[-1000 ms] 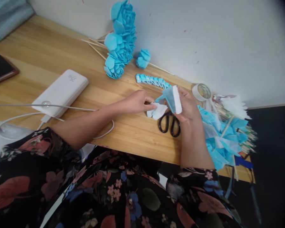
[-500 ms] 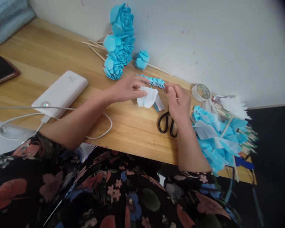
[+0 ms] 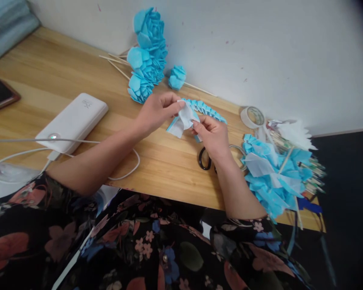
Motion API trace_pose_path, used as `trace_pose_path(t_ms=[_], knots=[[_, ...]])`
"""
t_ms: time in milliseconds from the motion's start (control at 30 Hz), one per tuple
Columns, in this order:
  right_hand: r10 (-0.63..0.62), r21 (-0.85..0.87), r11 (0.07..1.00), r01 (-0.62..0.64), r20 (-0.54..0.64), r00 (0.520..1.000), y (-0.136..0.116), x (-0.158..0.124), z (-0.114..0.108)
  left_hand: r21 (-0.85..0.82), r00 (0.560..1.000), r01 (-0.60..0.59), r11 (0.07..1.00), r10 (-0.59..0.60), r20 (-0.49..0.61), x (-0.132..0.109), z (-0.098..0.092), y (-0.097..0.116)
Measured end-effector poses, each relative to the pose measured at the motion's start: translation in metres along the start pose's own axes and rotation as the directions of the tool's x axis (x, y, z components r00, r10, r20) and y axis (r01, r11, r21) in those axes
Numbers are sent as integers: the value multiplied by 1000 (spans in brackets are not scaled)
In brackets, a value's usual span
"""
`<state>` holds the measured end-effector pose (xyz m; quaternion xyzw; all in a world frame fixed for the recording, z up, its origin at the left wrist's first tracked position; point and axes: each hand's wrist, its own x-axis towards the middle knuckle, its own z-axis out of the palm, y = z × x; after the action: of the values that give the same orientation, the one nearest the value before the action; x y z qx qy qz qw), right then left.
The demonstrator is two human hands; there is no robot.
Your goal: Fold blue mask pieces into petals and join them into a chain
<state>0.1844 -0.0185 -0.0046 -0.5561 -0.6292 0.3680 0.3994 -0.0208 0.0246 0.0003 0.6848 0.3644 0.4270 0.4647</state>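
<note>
Between my two hands is a pale blue-and-white paper strip (image 3: 186,115), held just above the table. My left hand (image 3: 161,108) pinches its upper edge between thumb and fingers. Lower on its right side, the fingertips of my right hand (image 3: 212,133) grip the same piece. Behind them a row of pleated blue paper (image 3: 203,107) curves off to the right; whether it joins the held piece I cannot tell. Black-handled scissors (image 3: 204,159) lie partly hidden under my right wrist.
Blue paper flowers (image 3: 148,56) on sticks lie against the wall, with a smaller blue flower (image 3: 177,77) beside them. A tape roll (image 3: 252,117) and crumpled blue paper (image 3: 269,173) are at right. A white power bank (image 3: 72,121) with a cable and a phone (image 3: 0,93) sit at left.
My right hand has left the end of the pleated row and come left and down onto the paper strip. My left hand has turned, lifting the paper's edge. The view shifted slightly.
</note>
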Motion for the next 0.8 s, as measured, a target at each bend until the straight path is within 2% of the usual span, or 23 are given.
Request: trace_pose_path(t_ms=[67,100,167,267,400,533,667,800], knots=[[-26,37,999,28,-58,998,5,1,0,-91,997,-8,996,0,-83,2,0,0],[-35,52,998,40,-89,995,7,2,0,-108,996,-12,994,2,-92,2,0,1],[-41,68,996,51,-142,989,9,3,1,-52,1000,-7,999,7,-7,0,3,5],[-50,59,996,62,-185,981,9,3,3,128,995,-16,992,2,103,-6,11,10],[-53,50,997,61,-153,987,6,1,4,198,997,7,980,-23,78,-8,19,6],[-61,70,995,70,-118,991,10,2,2,128,994,71,989,-81,77,-5,17,3],[-106,90,989,115,-100,989,15,5,-2,64,979,165,984,-171,107,-4,12,10],[-89,86,992,92,-34,995,14,6,-4,14,960,251,968,-251,122,-4,10,15]])
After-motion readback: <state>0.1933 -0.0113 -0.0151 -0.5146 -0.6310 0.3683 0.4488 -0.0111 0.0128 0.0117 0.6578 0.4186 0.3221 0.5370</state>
